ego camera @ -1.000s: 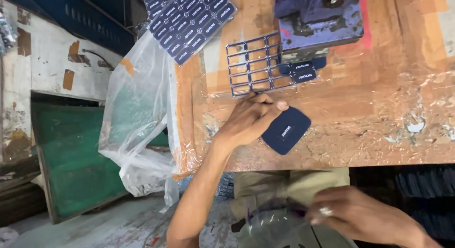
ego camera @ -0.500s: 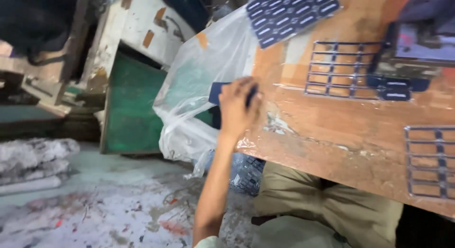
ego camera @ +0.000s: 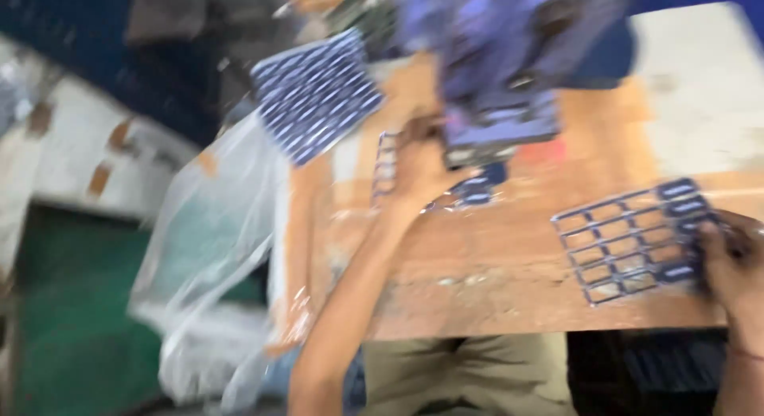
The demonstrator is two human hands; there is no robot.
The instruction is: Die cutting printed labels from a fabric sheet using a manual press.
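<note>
The view is badly blurred. My left hand [ego camera: 422,165] reaches up over a dark blue plastic grid frame [ego camera: 387,173] lying on the worn wooden table [ego camera: 493,281], just below the blue machine [ego camera: 501,82]; whether it grips anything I cannot tell. My right hand [ego camera: 728,253] is at the table's right edge, fingers closed on the side of a second blue grid frame [ego camera: 629,241] that still carries a few small blue parts.
A sheet of several dark blue moulded parts [ego camera: 318,94] lies at the table's back left. A clear plastic bag [ego camera: 215,257] hangs off the table's left edge beside a green bin [ego camera: 64,328]. My khaki trousers [ego camera: 454,376] show below the table.
My left hand moved from the table's left edge by the bag to the grid frame under the machine. My right hand now appears, holding a second grid frame at the right.
</note>
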